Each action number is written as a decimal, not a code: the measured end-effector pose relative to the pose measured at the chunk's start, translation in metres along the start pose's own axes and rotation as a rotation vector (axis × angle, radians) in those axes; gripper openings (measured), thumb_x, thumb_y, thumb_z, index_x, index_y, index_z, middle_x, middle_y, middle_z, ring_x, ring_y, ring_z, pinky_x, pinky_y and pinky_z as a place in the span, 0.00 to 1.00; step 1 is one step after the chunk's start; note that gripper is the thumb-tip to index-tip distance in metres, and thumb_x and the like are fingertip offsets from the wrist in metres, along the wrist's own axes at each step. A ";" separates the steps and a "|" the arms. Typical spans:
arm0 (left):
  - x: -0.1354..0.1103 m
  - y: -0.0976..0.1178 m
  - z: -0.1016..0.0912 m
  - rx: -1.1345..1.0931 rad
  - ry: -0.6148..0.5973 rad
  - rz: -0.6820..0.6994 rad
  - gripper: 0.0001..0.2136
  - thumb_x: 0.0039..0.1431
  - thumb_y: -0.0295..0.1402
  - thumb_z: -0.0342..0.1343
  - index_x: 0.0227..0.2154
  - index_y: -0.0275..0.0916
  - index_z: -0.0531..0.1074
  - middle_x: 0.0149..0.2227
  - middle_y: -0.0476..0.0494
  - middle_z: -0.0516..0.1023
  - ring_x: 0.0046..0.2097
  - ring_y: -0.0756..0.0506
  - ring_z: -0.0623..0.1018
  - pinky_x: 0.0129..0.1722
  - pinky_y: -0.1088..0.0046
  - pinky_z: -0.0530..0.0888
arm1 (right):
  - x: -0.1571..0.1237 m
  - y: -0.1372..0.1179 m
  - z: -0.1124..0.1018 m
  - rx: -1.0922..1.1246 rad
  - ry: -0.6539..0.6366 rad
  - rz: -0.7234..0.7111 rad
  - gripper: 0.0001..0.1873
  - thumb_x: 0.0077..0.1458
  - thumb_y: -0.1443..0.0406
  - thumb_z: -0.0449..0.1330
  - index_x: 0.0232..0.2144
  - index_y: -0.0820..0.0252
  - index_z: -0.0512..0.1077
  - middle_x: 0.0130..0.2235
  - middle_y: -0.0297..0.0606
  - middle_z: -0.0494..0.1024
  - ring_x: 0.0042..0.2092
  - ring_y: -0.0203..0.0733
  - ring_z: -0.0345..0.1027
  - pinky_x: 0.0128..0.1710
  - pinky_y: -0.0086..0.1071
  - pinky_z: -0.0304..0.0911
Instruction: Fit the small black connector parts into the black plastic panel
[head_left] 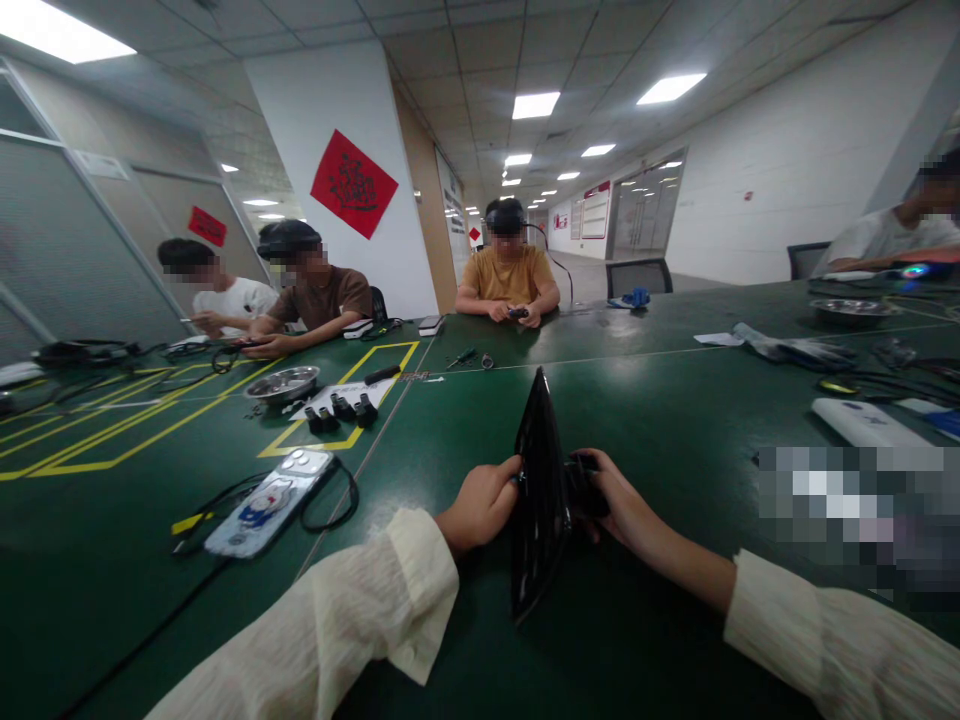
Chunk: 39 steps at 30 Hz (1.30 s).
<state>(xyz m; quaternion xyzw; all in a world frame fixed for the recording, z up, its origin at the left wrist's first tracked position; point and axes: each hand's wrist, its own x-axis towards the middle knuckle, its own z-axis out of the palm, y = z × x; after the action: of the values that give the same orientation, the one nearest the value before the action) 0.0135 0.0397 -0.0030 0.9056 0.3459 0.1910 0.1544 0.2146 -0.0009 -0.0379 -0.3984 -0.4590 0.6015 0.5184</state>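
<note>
Near the front edge of the green table (675, 400), centre of view, both hands are working on a black pouch (541, 520). It is standing edge-on to the camera, glossy, with its point aimed at the far side and its lower corner hanging close to the tabletop. The left hand (480, 505) is pinching the pouch's left face, fingers curled narrow around the edge. The right hand (626, 510) is closing on the right face, fingers tucked around a small dark piece (585, 485) that is pressed against the pouch; what that piece is cannot be told. Both cream sleeves are lying low over the table. To the near left a phone (266, 505) with a looped cable is resting flat, well apart from the hands; farther off, a metal bowl (283, 384) is sitting beside small black parts (341, 410). Other people are working at the far side. Risk, as a judgement: the slick film is offering little purchase, so a loosening pinch could let the pouch slide or fold, and the dark piece could drop onto the table.
</note>
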 end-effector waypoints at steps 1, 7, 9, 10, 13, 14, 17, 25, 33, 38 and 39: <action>0.000 0.000 0.000 0.001 0.002 0.006 0.12 0.56 0.31 0.34 0.34 0.37 0.63 0.28 0.45 0.70 0.31 0.46 0.72 0.33 0.73 0.65 | 0.000 0.000 0.000 -0.003 0.000 -0.001 0.17 0.50 0.60 0.46 0.44 0.56 0.53 0.24 0.30 0.66 0.19 0.34 0.63 0.11 0.24 0.56; -0.001 0.003 -0.002 0.041 0.006 -0.014 0.14 0.57 0.33 0.33 0.35 0.36 0.63 0.28 0.45 0.70 0.31 0.46 0.72 0.33 0.73 0.65 | -0.001 -0.003 0.001 -0.006 0.000 0.013 0.18 0.50 0.60 0.46 0.44 0.55 0.52 0.25 0.30 0.67 0.19 0.35 0.64 0.11 0.24 0.55; 0.000 0.003 -0.002 0.040 0.004 -0.021 0.15 0.59 0.34 0.31 0.35 0.36 0.63 0.28 0.45 0.70 0.30 0.46 0.72 0.33 0.73 0.65 | -0.001 -0.003 0.001 -0.009 -0.007 0.013 0.18 0.50 0.61 0.46 0.44 0.55 0.52 0.25 0.30 0.67 0.19 0.35 0.64 0.11 0.25 0.55; 0.000 0.003 -0.002 0.034 0.005 -0.022 0.16 0.59 0.34 0.31 0.35 0.36 0.63 0.27 0.45 0.70 0.30 0.46 0.72 0.33 0.73 0.65 | -0.001 -0.003 0.001 -0.010 -0.009 0.012 0.17 0.50 0.61 0.46 0.44 0.55 0.52 0.25 0.30 0.67 0.19 0.35 0.64 0.11 0.25 0.55; 0.000 0.002 -0.002 0.009 0.006 -0.018 0.17 0.60 0.36 0.30 0.34 0.37 0.63 0.27 0.46 0.70 0.29 0.47 0.71 0.32 0.73 0.65 | 0.000 -0.002 0.001 -0.005 -0.008 0.001 0.17 0.51 0.60 0.46 0.44 0.55 0.53 0.25 0.30 0.67 0.20 0.35 0.64 0.11 0.25 0.55; 0.000 0.002 -0.002 0.004 0.008 -0.016 0.17 0.60 0.37 0.29 0.34 0.37 0.63 0.27 0.46 0.70 0.29 0.47 0.71 0.32 0.74 0.65 | 0.000 -0.001 0.001 -0.002 -0.008 -0.001 0.17 0.51 0.60 0.46 0.44 0.55 0.53 0.25 0.30 0.67 0.20 0.35 0.64 0.11 0.25 0.55; 0.000 0.003 -0.002 -0.012 0.012 -0.004 0.17 0.61 0.37 0.29 0.33 0.37 0.62 0.26 0.46 0.69 0.28 0.47 0.71 0.31 0.74 0.65 | 0.000 -0.001 0.001 0.002 -0.010 -0.002 0.17 0.51 0.60 0.46 0.44 0.55 0.53 0.25 0.30 0.67 0.19 0.35 0.64 0.11 0.25 0.55; 0.000 0.003 -0.002 -0.023 0.008 -0.006 0.17 0.61 0.38 0.29 0.32 0.37 0.62 0.26 0.47 0.69 0.28 0.48 0.71 0.30 0.75 0.64 | 0.000 0.001 -0.002 -0.010 -0.022 0.002 0.17 0.51 0.60 0.46 0.45 0.55 0.53 0.25 0.30 0.67 0.20 0.35 0.64 0.12 0.25 0.56; 0.001 0.002 -0.001 0.005 0.008 -0.021 0.16 0.61 0.38 0.30 0.30 0.37 0.61 0.26 0.47 0.69 0.28 0.48 0.71 0.30 0.75 0.64 | 0.000 -0.001 0.000 0.003 -0.007 0.007 0.17 0.50 0.60 0.47 0.44 0.54 0.54 0.26 0.30 0.66 0.20 0.35 0.64 0.11 0.25 0.55; 0.001 0.003 -0.001 -0.004 0.005 -0.025 0.16 0.61 0.38 0.30 0.31 0.37 0.61 0.26 0.46 0.69 0.28 0.48 0.70 0.30 0.75 0.64 | -0.001 -0.001 0.000 0.001 -0.010 0.003 0.18 0.51 0.60 0.46 0.45 0.55 0.53 0.25 0.30 0.67 0.20 0.35 0.63 0.12 0.24 0.55; 0.001 0.003 -0.001 -0.007 0.008 -0.024 0.16 0.61 0.38 0.30 0.31 0.37 0.62 0.26 0.46 0.69 0.28 0.48 0.71 0.30 0.75 0.64 | -0.001 -0.001 0.000 0.000 -0.010 0.000 0.18 0.51 0.60 0.46 0.45 0.55 0.53 0.25 0.30 0.67 0.20 0.35 0.63 0.11 0.24 0.55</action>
<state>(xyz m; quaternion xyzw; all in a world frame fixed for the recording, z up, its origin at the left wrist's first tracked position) 0.0150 0.0382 -0.0007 0.9002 0.3565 0.1937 0.1583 0.2151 -0.0014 -0.0375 -0.3955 -0.4616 0.6036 0.5159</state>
